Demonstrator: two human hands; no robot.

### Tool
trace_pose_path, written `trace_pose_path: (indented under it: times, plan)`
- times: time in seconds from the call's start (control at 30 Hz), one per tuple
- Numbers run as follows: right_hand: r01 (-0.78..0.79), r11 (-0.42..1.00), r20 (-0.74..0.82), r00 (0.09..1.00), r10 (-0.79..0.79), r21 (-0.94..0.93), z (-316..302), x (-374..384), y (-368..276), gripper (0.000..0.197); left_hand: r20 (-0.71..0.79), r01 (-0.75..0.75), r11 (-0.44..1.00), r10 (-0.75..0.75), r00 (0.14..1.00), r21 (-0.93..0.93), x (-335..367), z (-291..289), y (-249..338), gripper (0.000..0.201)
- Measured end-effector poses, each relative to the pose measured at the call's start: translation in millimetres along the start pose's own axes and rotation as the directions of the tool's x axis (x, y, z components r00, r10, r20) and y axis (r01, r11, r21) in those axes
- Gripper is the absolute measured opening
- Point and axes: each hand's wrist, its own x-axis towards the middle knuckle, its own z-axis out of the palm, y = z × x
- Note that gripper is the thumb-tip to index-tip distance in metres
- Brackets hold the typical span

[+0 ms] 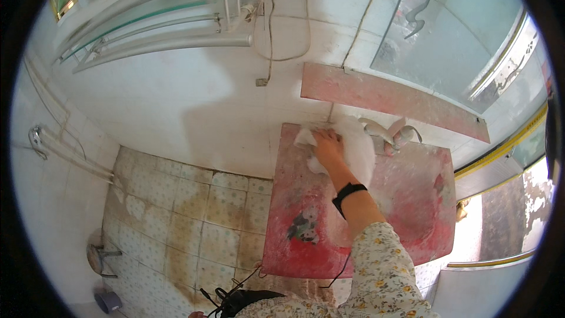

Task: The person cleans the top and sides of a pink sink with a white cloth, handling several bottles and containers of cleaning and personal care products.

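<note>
My right hand (327,146) reaches over the far left part of a red, worn washbasin (282,188) with whitish smears. Its fingers are bent over a crumpled white piece (304,137) that looks like cloth or thin plastic. Beside the hand, against the wall, lies a larger puffy white mass (358,152); whether both are one piece I cannot tell. A pale tap (391,134) stands just right of it. Only a fingertip-sized bit of my left hand (196,314) shows at the lower edge, near a black bag-like thing with cords (235,300).
Above the basin run a reddish ledge (388,97) and a mirror (447,41). A metal towel rack (170,29) hangs upper left. On the stained tiled floor (194,218) stand a stool (100,259) and a grey bucket (108,302). A doorway (500,218) opens at right.
</note>
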Motion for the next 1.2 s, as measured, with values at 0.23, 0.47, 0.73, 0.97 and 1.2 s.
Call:
trace_pose_path:
  times: [0.23, 0.47, 0.73, 0.97, 1.2]
  plan:
    - [-0.493, 0.800, -0.301, 0.864, 0.404, -0.342, -13, -72, 77, 0.042, -0.189, -0.035, 0.980, 0.072, 0.979, 0.195, 39, 46, -52, 0.042]
    - [-0.150, 0.989, -0.265, 0.954, 0.141, -0.011, -31, -75, -4, 0.051, -0.129, -0.015, 0.996, 0.026, 0.991, 0.087, 52, 18, -5, 0.042]
    - [0.135, 0.956, -0.082, 0.983, -0.161, -0.260, -7, -41, -70, 0.047, -0.075, -0.046, 0.998, 0.042, 0.996, -0.051, 31, -22, 28, 0.035]
    - [-0.459, 0.846, -0.015, 0.881, 0.473, -0.270, -58, -113, 95, 0.042, -0.137, 0.017, 0.986, 0.006, 0.991, 0.168, 33, -7, 20, 0.036]
    - [-0.173, 0.982, -0.167, 0.969, 0.182, 0.071, -80, -142, -10, 0.051, -0.016, -0.054, 0.976, 0.052, 0.999, -0.211, 54, -15, 5, 0.036]
